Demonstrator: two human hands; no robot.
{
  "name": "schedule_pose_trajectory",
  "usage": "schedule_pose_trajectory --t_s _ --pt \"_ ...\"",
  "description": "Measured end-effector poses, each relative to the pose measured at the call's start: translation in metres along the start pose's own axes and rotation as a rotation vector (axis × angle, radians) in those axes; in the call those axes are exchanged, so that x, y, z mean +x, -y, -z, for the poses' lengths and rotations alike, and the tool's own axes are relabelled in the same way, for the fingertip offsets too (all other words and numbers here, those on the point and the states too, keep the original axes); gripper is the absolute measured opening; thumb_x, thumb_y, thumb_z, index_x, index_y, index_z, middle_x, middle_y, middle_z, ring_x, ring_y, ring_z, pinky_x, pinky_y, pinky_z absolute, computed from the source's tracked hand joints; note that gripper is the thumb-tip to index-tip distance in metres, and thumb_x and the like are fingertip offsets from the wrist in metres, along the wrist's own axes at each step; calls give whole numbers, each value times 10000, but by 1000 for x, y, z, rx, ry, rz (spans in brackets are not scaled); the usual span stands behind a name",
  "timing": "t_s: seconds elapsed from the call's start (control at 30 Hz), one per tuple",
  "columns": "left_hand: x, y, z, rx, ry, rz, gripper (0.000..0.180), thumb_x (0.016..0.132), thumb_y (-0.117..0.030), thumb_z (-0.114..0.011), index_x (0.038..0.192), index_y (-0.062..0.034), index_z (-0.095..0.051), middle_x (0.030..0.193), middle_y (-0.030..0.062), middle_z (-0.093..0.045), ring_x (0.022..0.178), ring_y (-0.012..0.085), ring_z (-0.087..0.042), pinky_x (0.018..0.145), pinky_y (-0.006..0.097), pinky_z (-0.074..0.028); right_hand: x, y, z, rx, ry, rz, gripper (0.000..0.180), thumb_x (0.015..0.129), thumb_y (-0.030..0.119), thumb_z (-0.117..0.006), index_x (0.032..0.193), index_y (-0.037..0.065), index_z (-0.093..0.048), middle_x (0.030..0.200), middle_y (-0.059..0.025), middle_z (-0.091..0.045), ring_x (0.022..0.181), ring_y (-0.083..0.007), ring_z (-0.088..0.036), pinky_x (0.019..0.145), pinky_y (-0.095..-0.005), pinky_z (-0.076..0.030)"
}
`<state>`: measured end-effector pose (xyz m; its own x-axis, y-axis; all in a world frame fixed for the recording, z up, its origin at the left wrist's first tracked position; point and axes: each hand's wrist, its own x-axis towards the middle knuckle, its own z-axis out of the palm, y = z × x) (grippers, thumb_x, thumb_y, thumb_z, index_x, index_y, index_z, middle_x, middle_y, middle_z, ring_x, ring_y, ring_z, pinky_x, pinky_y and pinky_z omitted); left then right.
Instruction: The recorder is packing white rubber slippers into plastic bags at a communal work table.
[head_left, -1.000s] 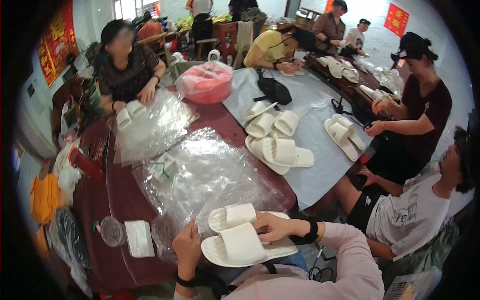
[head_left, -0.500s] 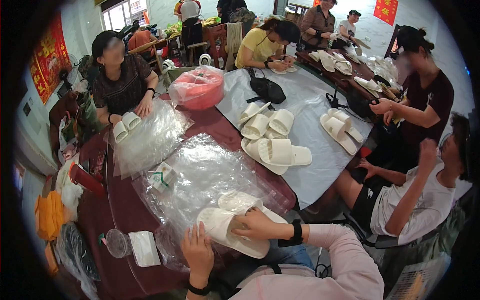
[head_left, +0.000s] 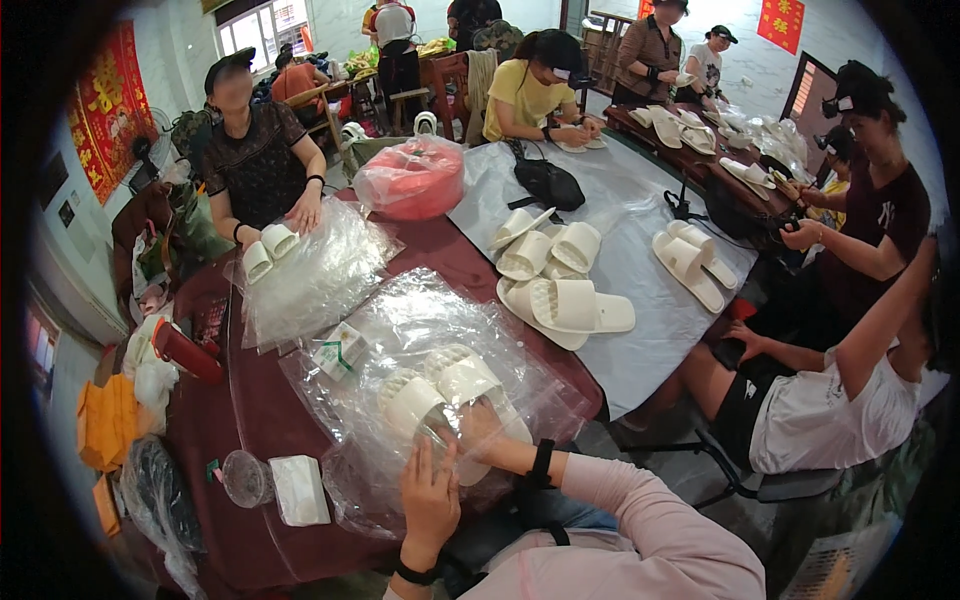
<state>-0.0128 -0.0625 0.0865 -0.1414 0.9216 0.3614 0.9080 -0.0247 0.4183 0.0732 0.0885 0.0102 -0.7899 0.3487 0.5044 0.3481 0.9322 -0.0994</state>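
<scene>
A pair of white slippers lies on the near part of the table, the left slipper [head_left: 408,402] next to the right slipper [head_left: 468,377]. Clear film of a plastic bag [head_left: 375,437] shines over and around them. My right hand [head_left: 478,428] reaches in under the film, its fingers round the slippers' straps and partly hidden. At the bag's near edge, my left hand [head_left: 430,495] has its fingers close together on the film beside the slipper heels; its thumb is hard to see.
More clear bags [head_left: 318,268] lie ahead, by a co-worker's hands and small slippers. Several white slippers [head_left: 565,305] are piled on a pale sheet to the right. A white packet [head_left: 298,490], a clear cup [head_left: 247,478] and a red cylinder [head_left: 187,350] stand left. A seated person is close right.
The slippers have moved forward and left, under the plastic film. My right hand went with them. My left hand shifted right, its spread fingers now together on the bag's edge.
</scene>
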Motion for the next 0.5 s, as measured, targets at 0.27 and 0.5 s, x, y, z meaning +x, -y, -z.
schedule_pose_trajectory --t_s 0.27,0.5 --pt "5 -22 10 -175 54 -172 401 828 -119 -553 1223 -168 -598 1341 175 -437 1216 401 -408 1015 512 -307 19 -4 -15 168 70 -320 361 910 373 -463 1106 84 -557 790 -160 -642 831 -345 -586 823 -478 -366" --pt "-6 -30 12 -497 307 -364 410 825 -147 -578 1232 -196 -596 1374 166 -417 1265 389 -377 1039 516 -276 8 -4 9 132 -103 -439 293 896 317 -498 944 40 -578 762 -198 -620 834 -410 -562 833 -504 -350"
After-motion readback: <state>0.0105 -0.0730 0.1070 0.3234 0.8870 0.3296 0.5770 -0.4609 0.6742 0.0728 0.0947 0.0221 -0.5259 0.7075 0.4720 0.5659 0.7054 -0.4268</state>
